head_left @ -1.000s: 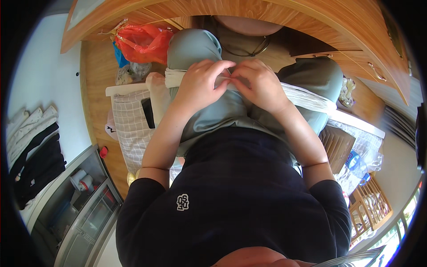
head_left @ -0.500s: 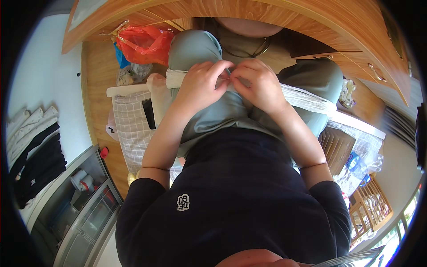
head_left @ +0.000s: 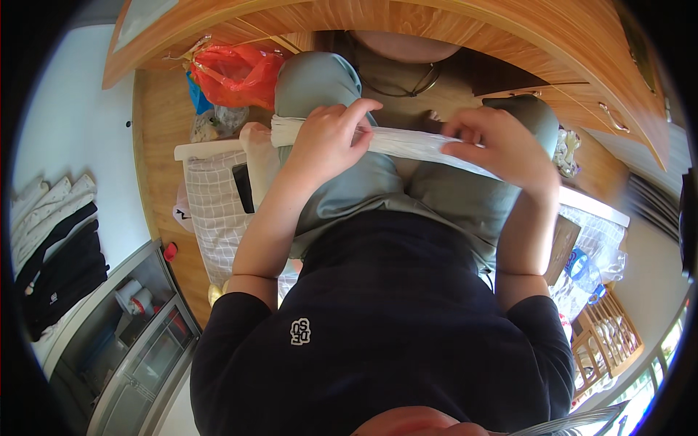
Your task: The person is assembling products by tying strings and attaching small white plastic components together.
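A long white skein of thread (head_left: 418, 144) is stretched across both my raised knees, which are in grey-green trousers. Over its left part, above my left thigh, my left hand (head_left: 331, 139) is curled, index finger and thumb bent toward each other; fine white strands show at its fingertips. To the right, above the skein near my right knee, hangs my right hand (head_left: 494, 142), its fingers bent and smeared by motion. Whether a strand runs in the right fingers is not visible.
A wooden desk (head_left: 465, 36) curves across the front. Left of my knees lies a red plastic bag (head_left: 240, 73). A dark phone (head_left: 243, 187) rests on the checked cloth (head_left: 212, 200) beside my left thigh. At right are a clear plastic bottle (head_left: 582, 265) and a wooden rack (head_left: 607, 338).
My right hand has moved away from my left hand, rightward toward my right knee, uncovering the middle of the skein. The left hand has stayed nearly still.
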